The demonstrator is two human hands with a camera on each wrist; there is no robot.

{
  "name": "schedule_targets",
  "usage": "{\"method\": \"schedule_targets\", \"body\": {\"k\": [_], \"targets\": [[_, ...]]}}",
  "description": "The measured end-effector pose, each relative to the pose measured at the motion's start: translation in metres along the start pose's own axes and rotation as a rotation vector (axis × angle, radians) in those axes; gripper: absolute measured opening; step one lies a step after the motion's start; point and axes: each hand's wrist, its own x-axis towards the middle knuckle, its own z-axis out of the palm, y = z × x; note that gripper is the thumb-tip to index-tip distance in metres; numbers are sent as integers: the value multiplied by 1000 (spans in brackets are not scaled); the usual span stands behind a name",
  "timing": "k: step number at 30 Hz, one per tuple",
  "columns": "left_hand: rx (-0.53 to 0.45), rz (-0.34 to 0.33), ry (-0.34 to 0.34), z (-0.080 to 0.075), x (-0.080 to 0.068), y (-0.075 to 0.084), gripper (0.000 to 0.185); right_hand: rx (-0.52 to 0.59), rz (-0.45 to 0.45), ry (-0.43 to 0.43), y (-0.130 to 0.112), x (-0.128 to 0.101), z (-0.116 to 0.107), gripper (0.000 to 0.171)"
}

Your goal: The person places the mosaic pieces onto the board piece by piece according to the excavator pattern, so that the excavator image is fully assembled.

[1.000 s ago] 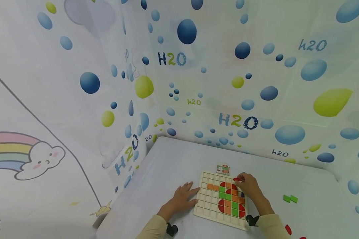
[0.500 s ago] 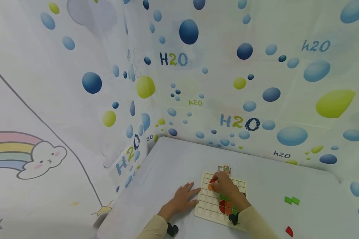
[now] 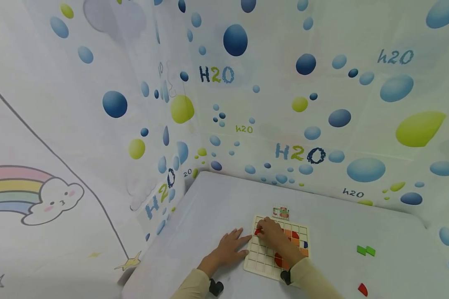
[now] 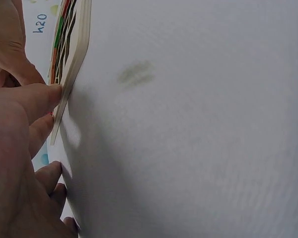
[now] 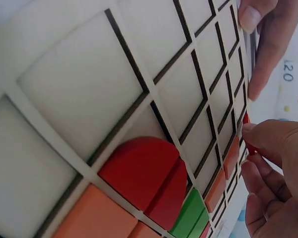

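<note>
My right hand [image 3: 275, 237] pinches a red quarter-circle tile [image 3: 257, 232] between thumb and fingers, over the far left part of a pale gridded board [image 3: 257, 259]. In the right wrist view that tile [image 5: 247, 120] is at the board's grid, partly hidden by the thumb; whether it sits flat in a cell I cannot tell. Orange tiles [image 5: 97, 214], red rounded tiles [image 5: 144, 173] and a green tile [image 5: 191, 212] lie in cells nearby. My left hand [image 3: 227, 251] rests on the table with fingers spread, thumb and forefinger [image 4: 37, 101] touching the board's left edge.
A small picture card [image 3: 281, 212] lies just beyond the board. Two green tiles [image 3: 366, 250] and a red quarter-circle tile [image 3: 363, 289] lie loose on the white table [image 3: 336, 228] to the right. Printed curtains [image 3: 269, 104] surround the table.
My right hand has carried the red tile from the board's far right corner leftward across to its far left part. The left hand has stayed in place.
</note>
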Motion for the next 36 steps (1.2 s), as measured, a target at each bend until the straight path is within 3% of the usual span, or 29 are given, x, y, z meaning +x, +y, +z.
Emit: {"method": "schedule_targets", "body": {"k": [21, 29, 36], "targets": [[19, 16, 7, 0, 1, -1, 55, -72, -4, 7, -1, 1, 5, 17], [29, 29, 11, 0, 1, 0, 55, -59, -36, 35, -3, -1, 3, 12], [21, 1, -3, 2, 1, 0, 55, -72, -34, 29, -3, -3, 6, 14]]}}
